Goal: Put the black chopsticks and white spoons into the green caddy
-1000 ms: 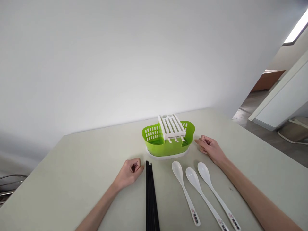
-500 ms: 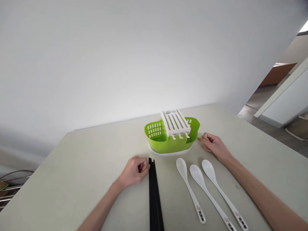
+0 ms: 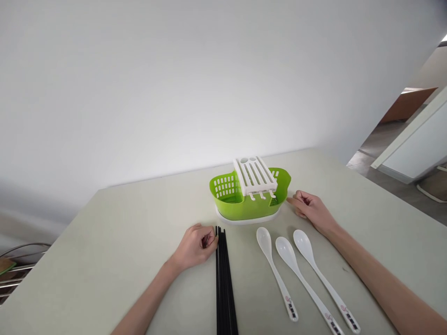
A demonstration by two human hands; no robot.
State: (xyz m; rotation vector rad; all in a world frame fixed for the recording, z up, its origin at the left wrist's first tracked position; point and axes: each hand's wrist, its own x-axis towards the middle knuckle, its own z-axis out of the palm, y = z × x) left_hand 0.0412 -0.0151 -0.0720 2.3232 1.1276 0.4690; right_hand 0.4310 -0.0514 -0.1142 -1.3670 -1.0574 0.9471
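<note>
"Chopsticks were laid where?"

"On the bench, beside the left grip; it was curled, but whether any was pinched could not be told."

"And the right grip?"

"Loosely curled near the basket; its closing could not be told either."

"Handling?"

"The chopsticks were judged light, stiff, perhaps slippery, best lifted mid-length."

A person's bare forearms extend toward a green basket, the left hand curled off its near left side, the right hand just beside its right end, fingers mostly folded, one fingertip pointing at its wall
</note>
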